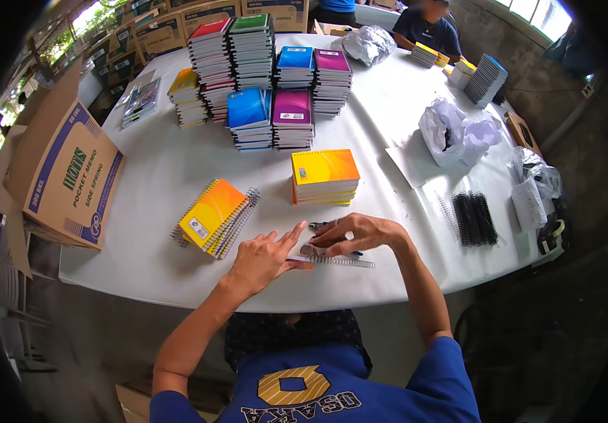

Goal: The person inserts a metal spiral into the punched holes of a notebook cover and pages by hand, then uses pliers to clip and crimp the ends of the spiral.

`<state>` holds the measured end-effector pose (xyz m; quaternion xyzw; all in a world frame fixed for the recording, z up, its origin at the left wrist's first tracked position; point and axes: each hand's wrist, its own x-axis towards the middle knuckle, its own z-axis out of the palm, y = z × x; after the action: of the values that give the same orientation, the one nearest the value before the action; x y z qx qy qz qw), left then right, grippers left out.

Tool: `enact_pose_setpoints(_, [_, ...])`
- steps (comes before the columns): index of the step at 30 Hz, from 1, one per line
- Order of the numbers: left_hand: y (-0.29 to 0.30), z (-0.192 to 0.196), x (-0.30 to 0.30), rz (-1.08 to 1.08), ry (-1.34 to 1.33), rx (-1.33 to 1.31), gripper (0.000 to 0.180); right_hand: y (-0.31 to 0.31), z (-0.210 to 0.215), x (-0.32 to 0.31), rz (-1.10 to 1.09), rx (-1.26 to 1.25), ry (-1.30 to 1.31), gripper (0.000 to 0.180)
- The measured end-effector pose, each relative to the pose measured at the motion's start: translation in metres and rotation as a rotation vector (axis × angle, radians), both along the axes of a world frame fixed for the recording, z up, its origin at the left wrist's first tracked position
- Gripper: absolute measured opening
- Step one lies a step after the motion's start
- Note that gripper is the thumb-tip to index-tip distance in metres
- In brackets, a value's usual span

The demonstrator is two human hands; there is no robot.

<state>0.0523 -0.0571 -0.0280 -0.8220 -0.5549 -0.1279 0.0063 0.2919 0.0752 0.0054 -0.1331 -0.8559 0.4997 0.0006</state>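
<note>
Left hand (260, 255): fingers extended, touching notebook (305, 266)
Right hand (357, 231): curled nearby; both grips unclear
Wire coil (351, 264): just below right hand

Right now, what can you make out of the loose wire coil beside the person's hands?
The wire coil is a slim grey helix of open, evenly spaced loops, metallic-looking and nearly straight. It lies crosswise in front of the person above the white table, its right end free. Its left end runs in under the hands, beside an orange-edged notebook; whether it is threaded there, or touched by fingers, I cannot tell.
</note>
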Motion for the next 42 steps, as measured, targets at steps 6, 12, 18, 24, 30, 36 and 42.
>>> enact_pose_setpoints(6, [0.004, -0.005, -0.001, -0.005, -0.02, -0.001, 0.087, 0.004, -0.005, -0.004, -0.042, -0.132, 0.094, 0.041])
enact_pose_setpoints(12, [0.005, -0.007, -0.006, 0.028, 0.005, 0.04, 0.087, 0.001, 0.002, -0.005, -0.149, -0.245, 0.142, 0.045])
enact_pose_setpoints(18, [0.007, 0.002, -0.001, 0.041, 0.054, -0.147, 0.084, 0.019, -0.012, 0.006, -0.077, -0.271, 0.198, 0.047])
enact_pose_setpoints(24, [-0.001, -0.007, -0.016, -0.052, -0.146, -0.145, 0.073, 0.012, 0.004, 0.007, -0.211, -0.141, 0.131, 0.048])
enact_pose_setpoints(30, [0.014, 0.037, -0.038, -0.189, -0.134, -0.316, 0.061, 0.016, -0.003, 0.023, -0.365, -0.033, 0.141, 0.051])
enact_pose_setpoints(36, [0.007, 0.021, -0.024, -0.252, 0.006, -0.457, 0.064, 0.008, -0.006, 0.017, -0.317, -0.017, 0.109, 0.049])
enact_pose_setpoints(42, [0.009, 0.012, -0.03, -0.256, -0.06, -0.483, 0.071, 0.005, 0.004, 0.012, -0.038, -0.288, 0.125, 0.055])
